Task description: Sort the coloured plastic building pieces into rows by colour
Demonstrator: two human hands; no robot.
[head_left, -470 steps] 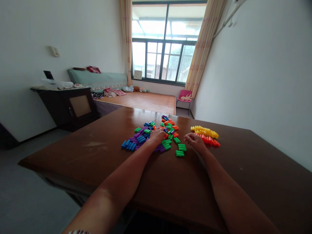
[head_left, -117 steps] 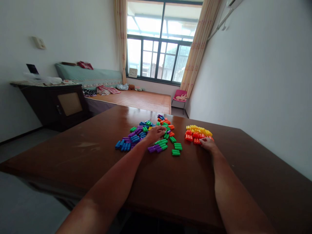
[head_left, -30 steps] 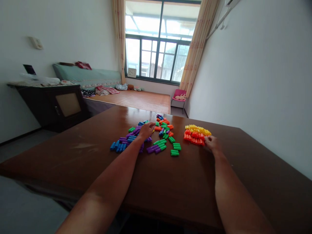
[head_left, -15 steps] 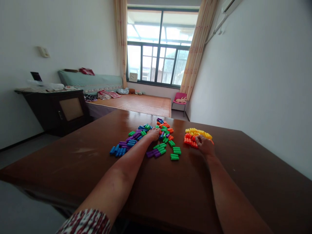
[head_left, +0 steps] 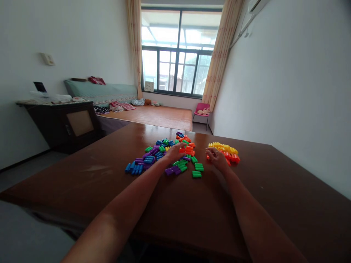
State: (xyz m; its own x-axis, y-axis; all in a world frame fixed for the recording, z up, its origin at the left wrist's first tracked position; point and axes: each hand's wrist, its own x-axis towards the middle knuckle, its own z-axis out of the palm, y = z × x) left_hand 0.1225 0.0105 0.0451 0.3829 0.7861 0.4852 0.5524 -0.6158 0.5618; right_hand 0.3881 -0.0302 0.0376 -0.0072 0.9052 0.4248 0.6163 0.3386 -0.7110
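Note:
My left hand point(head_left: 173, 153) reaches into a mixed heap of small ribbed plastic blocks. Its fingers are closed on an orange block point(head_left: 187, 150), held at the heap's right side. Around it lie purple blocks point(head_left: 172, 170), green blocks point(head_left: 196, 174) and blue blocks point(head_left: 134, 168). Off to the right, my right hand point(head_left: 216, 157) hovers at the left edge of a sorted group, its fingers loosely apart with nothing visible in them. That group has yellow blocks point(head_left: 223, 147) in a row behind and orange-red blocks point(head_left: 233, 157) in front, partly covered by the hand.
Everything lies on a brown, glossy table point(head_left: 82, 190). Past its far edge stand a bed with a mat point(head_left: 161, 116) and a pink chair point(head_left: 201, 109) with a plush toy. A dark cabinet point(head_left: 55, 124) is at the left, and a white wall rises at the right.
My right hand has moved left from over the orange-red blocks, uncovering more of them. My left hand has lifted slightly to the right, and an orange block now shows at its fingers.

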